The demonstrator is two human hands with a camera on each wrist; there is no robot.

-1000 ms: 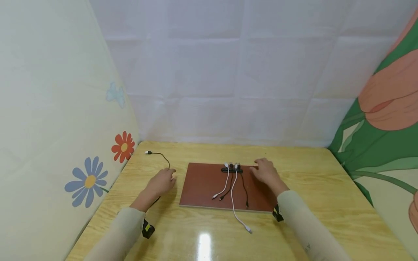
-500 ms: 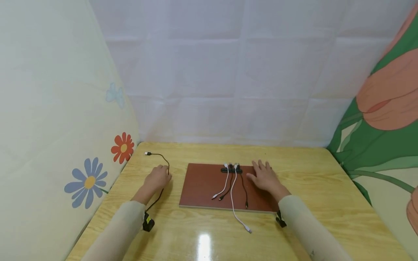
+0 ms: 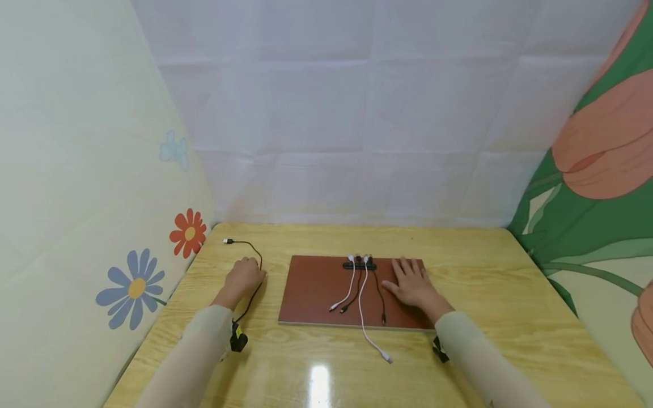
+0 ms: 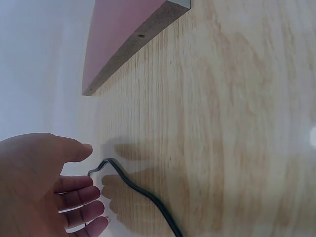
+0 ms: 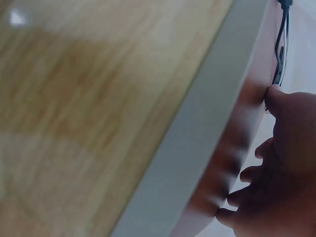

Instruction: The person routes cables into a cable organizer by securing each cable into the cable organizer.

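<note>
A thin black USB cable lies on the table at the left, its plug pointing away to the far left. My left hand is at the middle of this cable; in the left wrist view thumb and fingers are apart, and the cable runs behind the loosely bent fingers. Spread fingers of my right hand rest on the right part of a reddish-brown board. At the board's far edge sits a black strip with several white and black cables at it.
One long white cable hangs over the board's near edge onto the wooden table. Shorter cables, such as a black one, end on the board. A white cloth stands behind the table, flowered cloths at both sides.
My left hand has drawn back slightly leftward and come down at the black cable. My right hand has lowered from the board's far right edge, and its fingers have spread on the board.
</note>
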